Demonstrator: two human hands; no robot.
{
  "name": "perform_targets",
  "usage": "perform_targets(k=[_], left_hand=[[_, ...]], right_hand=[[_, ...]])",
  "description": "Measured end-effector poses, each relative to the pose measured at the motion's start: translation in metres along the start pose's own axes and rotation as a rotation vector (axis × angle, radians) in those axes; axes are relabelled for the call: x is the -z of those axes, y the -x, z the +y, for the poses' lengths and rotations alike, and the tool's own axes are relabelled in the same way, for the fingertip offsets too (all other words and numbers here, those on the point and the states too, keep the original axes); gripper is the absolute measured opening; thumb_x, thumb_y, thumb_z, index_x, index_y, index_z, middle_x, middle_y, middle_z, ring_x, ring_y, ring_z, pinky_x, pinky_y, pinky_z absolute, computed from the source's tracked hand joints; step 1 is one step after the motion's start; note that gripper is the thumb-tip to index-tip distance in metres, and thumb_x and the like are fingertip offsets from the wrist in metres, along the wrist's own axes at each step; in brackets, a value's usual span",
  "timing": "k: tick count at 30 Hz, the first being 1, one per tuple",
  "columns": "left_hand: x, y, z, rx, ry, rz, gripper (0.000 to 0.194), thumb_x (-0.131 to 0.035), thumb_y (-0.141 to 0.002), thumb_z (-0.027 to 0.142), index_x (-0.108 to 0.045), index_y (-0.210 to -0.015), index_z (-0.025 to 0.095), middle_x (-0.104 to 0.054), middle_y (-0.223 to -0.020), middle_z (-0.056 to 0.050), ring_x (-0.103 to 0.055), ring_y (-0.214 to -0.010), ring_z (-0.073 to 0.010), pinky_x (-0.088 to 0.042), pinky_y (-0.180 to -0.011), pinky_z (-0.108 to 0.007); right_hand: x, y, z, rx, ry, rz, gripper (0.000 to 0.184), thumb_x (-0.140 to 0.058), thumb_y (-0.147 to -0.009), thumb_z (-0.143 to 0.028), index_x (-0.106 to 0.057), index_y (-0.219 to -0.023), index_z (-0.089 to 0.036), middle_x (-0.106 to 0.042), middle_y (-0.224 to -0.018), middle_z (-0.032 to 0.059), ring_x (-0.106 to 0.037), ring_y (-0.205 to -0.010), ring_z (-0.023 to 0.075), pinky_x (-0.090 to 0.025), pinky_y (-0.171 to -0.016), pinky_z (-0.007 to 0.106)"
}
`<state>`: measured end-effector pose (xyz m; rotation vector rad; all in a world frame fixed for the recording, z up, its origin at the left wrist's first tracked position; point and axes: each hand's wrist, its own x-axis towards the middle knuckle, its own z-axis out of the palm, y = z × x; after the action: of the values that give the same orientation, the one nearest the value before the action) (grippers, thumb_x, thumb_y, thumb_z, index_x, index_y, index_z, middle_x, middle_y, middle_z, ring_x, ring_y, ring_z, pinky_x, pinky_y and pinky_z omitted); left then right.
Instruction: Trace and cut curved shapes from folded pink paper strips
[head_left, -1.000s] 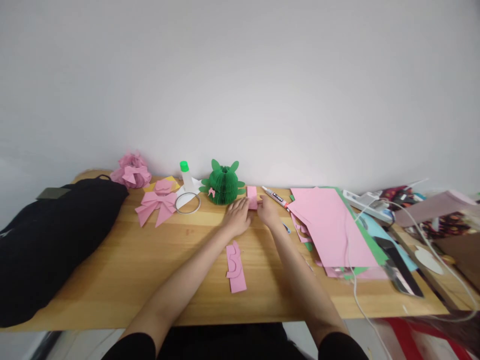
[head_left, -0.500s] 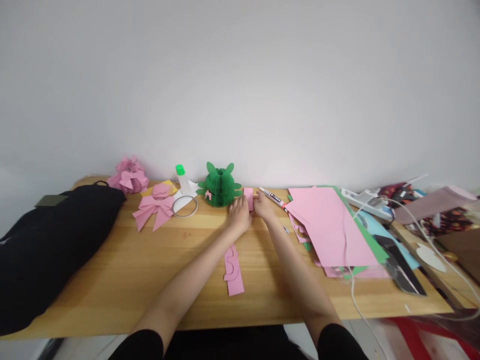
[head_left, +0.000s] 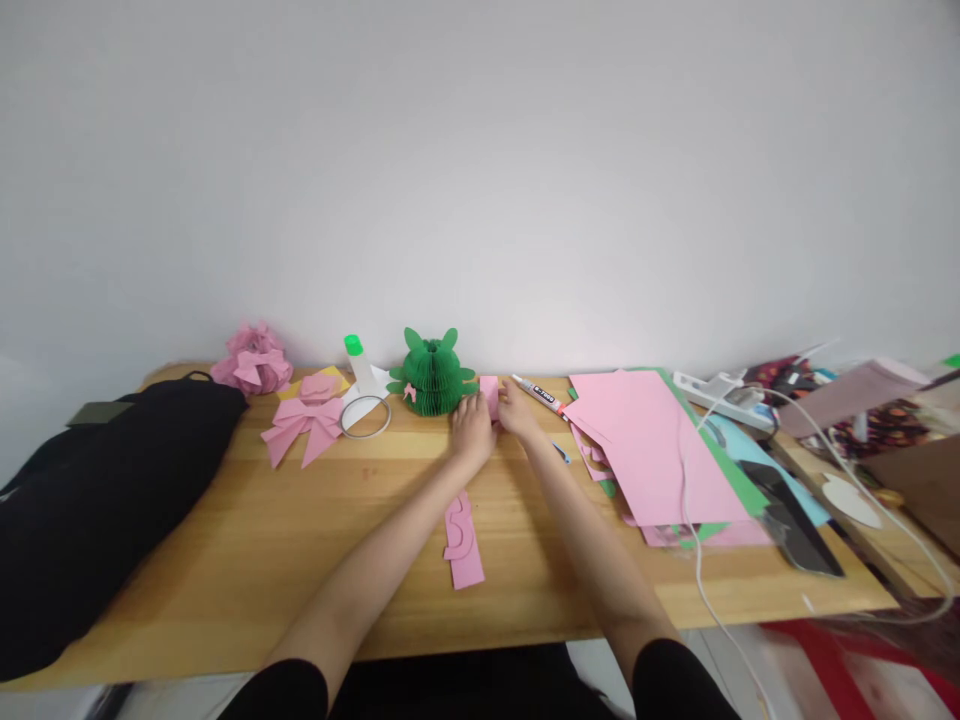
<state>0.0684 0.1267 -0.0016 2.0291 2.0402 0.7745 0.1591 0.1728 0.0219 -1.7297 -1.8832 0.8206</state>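
Observation:
A small piece of pink paper (head_left: 489, 386) stands out between my hands at the far side of the table. My left hand (head_left: 472, 428) has its fingers along the paper's left edge, holding it against the wood. On the other side, the bent fingers of my right hand (head_left: 516, 409) grip the right edge. Just left of them sits a green honeycomb paper figure (head_left: 433, 378) with ears and a little pink bow. Nearer to me, beside my left forearm, lies a pink strip (head_left: 466, 570) with a curved cutout (head_left: 460, 535) on it.
A marker (head_left: 540, 394) and a blue pen (head_left: 561, 453) lie right of my hands. Pink sheets (head_left: 660, 450), a white cable (head_left: 685, 480) and a power strip (head_left: 724, 400) are farther right. Leftward are a glue stick (head_left: 357, 362), tape ring (head_left: 365, 417), pink bow (head_left: 304, 425) and black bag (head_left: 127, 510).
The view has shifted slightly, uncovering more of the blue pen. My right hand's fingers have drawn in a little at the pink paper's edge; my left hand stays on it.

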Motion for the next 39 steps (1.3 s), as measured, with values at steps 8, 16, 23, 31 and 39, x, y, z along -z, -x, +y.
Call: perform_targets(k=[8,16,23,31,39], left_hand=[[0.002,0.005,-0.003,-0.041,0.021,0.007,0.052,-0.069,-0.084,0.028,-0.048,-0.129,0.012,-0.057,-0.127,-0.018,-0.053,-0.121,-0.0283,-0.045,-0.099,-0.044],[0.049,0.038,-0.028,-0.111,0.034,-0.042,0.029,-0.066,-0.084,0.025,-0.062,-0.112,0.017,-0.064,-0.119,-0.012,-0.059,-0.113,-0.0261,-0.046,-0.098,-0.037],[0.078,0.083,-0.062,-0.115,-0.004,-0.055,0.012,-0.062,-0.084,0.017,-0.071,-0.092,0.02,-0.067,-0.108,-0.009,-0.061,-0.105,-0.0253,-0.049,-0.094,-0.041],[0.075,0.097,-0.069,-0.223,0.023,-0.127,0.014,-0.06,-0.085,0.017,-0.074,-0.084,0.02,-0.067,-0.097,-0.008,-0.06,-0.097,-0.0242,-0.049,-0.09,-0.041],[0.073,0.103,-0.079,-0.26,0.098,-0.201,0.015,-0.065,-0.084,0.024,-0.072,-0.096,0.02,-0.063,-0.107,-0.008,-0.054,-0.106,-0.0255,-0.044,-0.096,-0.044]], right_hand=[[0.027,-0.003,0.007,-0.021,0.336,0.181,0.038,-0.058,-0.092,-0.034,-0.053,-0.127,-0.018,-0.056,-0.129,0.0102,-0.059,-0.111,0.0239,-0.051,-0.092,0.047],[0.059,-0.014,0.027,-0.077,0.57,0.089,0.035,-0.058,-0.092,-0.035,-0.057,-0.122,-0.017,-0.06,-0.122,0.0091,-0.061,-0.104,0.0215,-0.054,-0.087,0.043],[0.06,-0.008,0.026,-0.06,0.557,0.07,0.035,-0.058,-0.092,-0.035,-0.057,-0.121,-0.017,-0.06,-0.122,0.0089,-0.062,-0.103,0.0212,-0.054,-0.086,0.043],[0.056,0.045,0.004,0.079,0.414,0.147,0.04,-0.055,-0.087,-0.014,-0.053,-0.126,-0.007,-0.056,-0.127,0.0207,-0.055,-0.115,0.0252,-0.044,-0.095,0.038],[0.017,0.151,0.0,0.193,0.171,-0.268,0.018,-0.064,-0.082,-0.025,-0.069,-0.098,-0.018,-0.07,-0.075,0.0012,-0.061,-0.064,0.0131,-0.044,-0.062,0.024]])
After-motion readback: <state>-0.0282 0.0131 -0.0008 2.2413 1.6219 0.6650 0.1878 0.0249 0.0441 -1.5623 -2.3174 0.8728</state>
